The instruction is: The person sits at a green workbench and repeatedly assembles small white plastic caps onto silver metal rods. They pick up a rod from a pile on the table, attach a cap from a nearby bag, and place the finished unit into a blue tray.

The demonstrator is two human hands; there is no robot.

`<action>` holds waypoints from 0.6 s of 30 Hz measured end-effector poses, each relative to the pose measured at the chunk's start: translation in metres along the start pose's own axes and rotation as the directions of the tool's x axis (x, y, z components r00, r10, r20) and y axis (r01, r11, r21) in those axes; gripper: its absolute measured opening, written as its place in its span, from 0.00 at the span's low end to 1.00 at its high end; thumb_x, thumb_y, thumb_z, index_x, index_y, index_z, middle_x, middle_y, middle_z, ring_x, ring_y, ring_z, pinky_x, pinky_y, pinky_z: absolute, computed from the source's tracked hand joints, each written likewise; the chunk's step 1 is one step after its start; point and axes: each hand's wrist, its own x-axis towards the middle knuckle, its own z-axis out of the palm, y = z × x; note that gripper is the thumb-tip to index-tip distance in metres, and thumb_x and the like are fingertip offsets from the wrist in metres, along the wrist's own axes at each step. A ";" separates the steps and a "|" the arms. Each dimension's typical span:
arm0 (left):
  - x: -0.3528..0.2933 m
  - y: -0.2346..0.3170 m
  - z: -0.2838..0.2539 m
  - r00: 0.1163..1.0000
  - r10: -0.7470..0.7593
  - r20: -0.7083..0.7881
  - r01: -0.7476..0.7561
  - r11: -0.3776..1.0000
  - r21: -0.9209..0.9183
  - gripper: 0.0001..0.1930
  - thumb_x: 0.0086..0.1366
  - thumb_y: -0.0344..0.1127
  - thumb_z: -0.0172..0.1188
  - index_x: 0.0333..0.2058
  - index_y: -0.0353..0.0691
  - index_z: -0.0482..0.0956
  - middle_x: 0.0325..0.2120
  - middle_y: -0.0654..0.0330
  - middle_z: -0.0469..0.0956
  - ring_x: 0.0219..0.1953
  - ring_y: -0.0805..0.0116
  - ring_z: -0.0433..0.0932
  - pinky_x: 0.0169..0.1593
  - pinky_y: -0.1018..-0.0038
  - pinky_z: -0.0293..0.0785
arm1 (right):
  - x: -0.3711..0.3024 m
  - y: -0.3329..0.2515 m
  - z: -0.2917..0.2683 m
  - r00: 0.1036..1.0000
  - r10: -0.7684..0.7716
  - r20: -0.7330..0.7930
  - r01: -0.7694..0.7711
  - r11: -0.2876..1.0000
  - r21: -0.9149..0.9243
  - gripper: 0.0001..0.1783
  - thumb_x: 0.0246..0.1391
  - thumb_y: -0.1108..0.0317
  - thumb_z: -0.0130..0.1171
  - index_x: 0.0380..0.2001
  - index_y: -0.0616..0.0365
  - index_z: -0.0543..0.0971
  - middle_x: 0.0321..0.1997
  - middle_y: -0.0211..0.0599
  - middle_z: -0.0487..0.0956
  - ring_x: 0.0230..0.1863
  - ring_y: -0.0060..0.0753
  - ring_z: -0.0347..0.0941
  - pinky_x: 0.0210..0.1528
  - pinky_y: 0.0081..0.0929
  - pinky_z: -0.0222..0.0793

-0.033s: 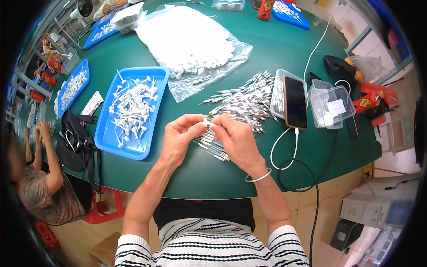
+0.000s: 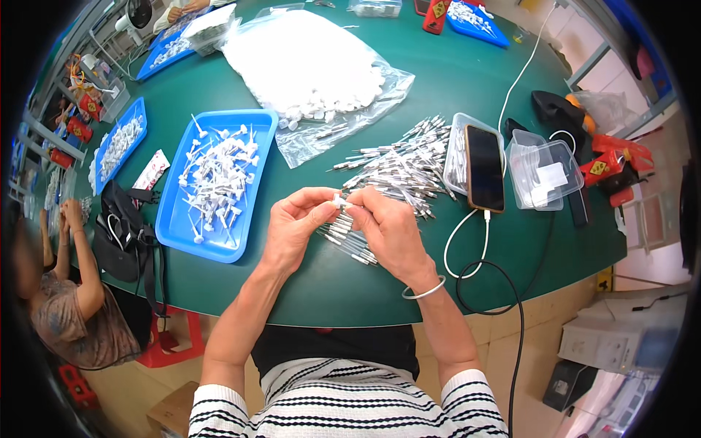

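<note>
My left hand (image 2: 299, 223) and my right hand (image 2: 387, 225) meet over the near middle of the table. Thumb and fingers of both pinch one small white plastic piece (image 2: 339, 200); its far side is hidden by the fingertips. Just beyond and beneath my hands lies a loose heap of thin rods with white and metallic sections (image 2: 401, 164). Several more rods (image 2: 350, 241) lie side by side between my wrists. To the left, a blue tray (image 2: 169, 197) holds many white-capped pieces with thin stems (image 2: 219, 175).
A large clear bag of white caps (image 2: 314, 66) lies open beyond my hands. At right are a phone (image 2: 485, 168) propped on a clear box, another clear box (image 2: 522, 179) and looping cables (image 2: 520, 343). A black bag (image 2: 120, 226) and a seated co-worker (image 2: 80, 314) are at left.
</note>
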 end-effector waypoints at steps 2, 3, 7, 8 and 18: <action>-0.001 0.001 0.001 1.000 0.004 0.015 -0.004 1.000 0.001 0.11 0.62 0.27 0.60 0.43 0.31 0.78 0.37 0.58 0.80 0.37 0.74 0.78 0.45 0.77 0.75 | 0.000 0.000 0.000 0.999 -0.039 -0.002 0.039 0.999 -0.010 0.06 0.56 0.71 0.57 0.29 0.61 0.72 0.21 0.43 0.73 0.23 0.48 0.72 0.26 0.37 0.65; -0.001 0.002 0.000 1.000 0.001 0.020 -0.001 1.000 0.007 0.11 0.62 0.27 0.61 0.43 0.31 0.78 0.37 0.57 0.80 0.37 0.74 0.78 0.45 0.77 0.75 | 0.000 0.000 -0.001 0.999 -0.038 0.009 0.038 0.999 -0.005 0.06 0.56 0.71 0.57 0.29 0.61 0.72 0.21 0.43 0.73 0.23 0.48 0.72 0.26 0.37 0.65; -0.001 0.002 0.000 1.000 -0.004 0.025 0.004 1.000 0.005 0.10 0.62 0.27 0.61 0.42 0.31 0.78 0.37 0.57 0.80 0.36 0.74 0.78 0.45 0.77 0.75 | -0.001 0.000 -0.002 0.998 0.038 0.047 -0.041 0.996 0.079 0.05 0.57 0.72 0.56 0.29 0.61 0.73 0.18 0.37 0.73 0.19 0.31 0.71 0.23 0.26 0.64; -0.001 0.003 0.001 1.000 -0.003 0.023 0.003 1.000 -0.001 0.10 0.62 0.27 0.61 0.41 0.31 0.78 0.37 0.57 0.80 0.36 0.74 0.78 0.45 0.77 0.75 | -0.001 0.000 -0.001 0.999 0.031 0.032 -0.033 0.998 0.051 0.05 0.58 0.72 0.56 0.30 0.61 0.73 0.18 0.37 0.73 0.19 0.32 0.71 0.23 0.26 0.64; -0.004 0.003 0.005 0.994 0.105 0.037 -0.105 0.994 -0.001 0.10 0.61 0.25 0.61 0.42 0.30 0.77 0.37 0.58 0.80 0.39 0.75 0.78 0.46 0.78 0.74 | -0.007 0.001 0.015 0.997 0.028 -0.070 -0.021 0.994 0.105 0.03 0.56 0.74 0.56 0.32 0.62 0.73 0.24 0.39 0.76 0.25 0.36 0.75 0.27 0.29 0.68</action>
